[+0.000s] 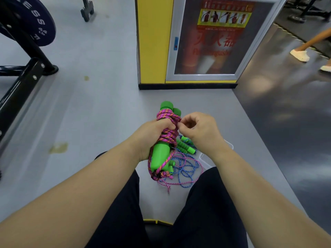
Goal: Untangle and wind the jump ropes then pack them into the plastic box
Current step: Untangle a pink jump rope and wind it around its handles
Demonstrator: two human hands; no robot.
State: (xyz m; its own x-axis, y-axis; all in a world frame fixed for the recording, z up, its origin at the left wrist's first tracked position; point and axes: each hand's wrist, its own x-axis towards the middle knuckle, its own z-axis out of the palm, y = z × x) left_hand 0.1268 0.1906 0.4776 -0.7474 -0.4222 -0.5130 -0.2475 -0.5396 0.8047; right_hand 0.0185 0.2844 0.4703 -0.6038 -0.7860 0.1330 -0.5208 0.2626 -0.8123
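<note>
Gym floor [100,104], pale grey vinyl, darker glossy strip toward 3 o'clock. Yellow pillar [154,42] at 12 o'clock, with a glass-fronted fire extinguisher cabinet [206,42] touching its 3 o'clock side. Weight plate [35,20] on a black rack at 10 o'clock. Another person's pale shoes [300,54] at 2 o'clock, well apart from the work.

The person is seated, with knees in black trousers [206,203] at 6 o'clock and both bare forearms reaching forward.

Left hand [152,135], just below centre: fingers are curled tight round the bundle. It holds the pink rope [167,117], which is wound in many turns about a pair of green handles [160,156]. Foam handle tips stick out toward 12 o'clock and plastic ends toward 6 o'clock. A loose tail of pink rope hangs below.

Right hand [200,129], at the bundle's 3 o'clock side: thumb and forefinger pinch at the upper windings and the other fingers are curled in. I cannot tell exactly which strand it has.

Blue rope [186,169] lies in loose tangled loops on the floor between the knees, at the bundle's 5 o'clock. Its ribbed green grips [184,146] lie beneath the right wrist.

Clear plastic box [206,162] is partly hidden under the right forearm. I cannot tell whether the blue rope lies inside it.
</note>
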